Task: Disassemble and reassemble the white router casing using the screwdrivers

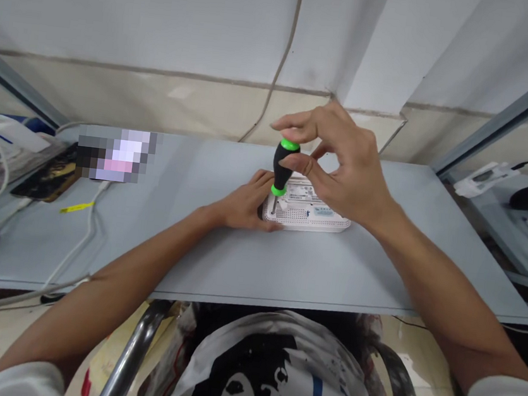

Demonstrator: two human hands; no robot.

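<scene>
A screwdriver (283, 167) with a black and green handle stands nearly upright over a white, vented plastic device (309, 219). My right hand (340, 156) has its thumb and fingers around the upper handle, one finger lying over the green top. The screwdriver's tip meets the device near its left front corner. Wrapped around the device's left end, my left hand (248, 204) steadies it on the grey table (331, 275). Printed labels show on the device's upturned face, partly hidden behind my right hand.
On the left lie a phone (128, 157) with a lit, blurred screen, a dark phone (50, 173) and white cables (89, 222) with a yellow tag. Metal frame posts (508, 105) rise at both sides. A wall with a hanging cable (285, 54) stands behind.
</scene>
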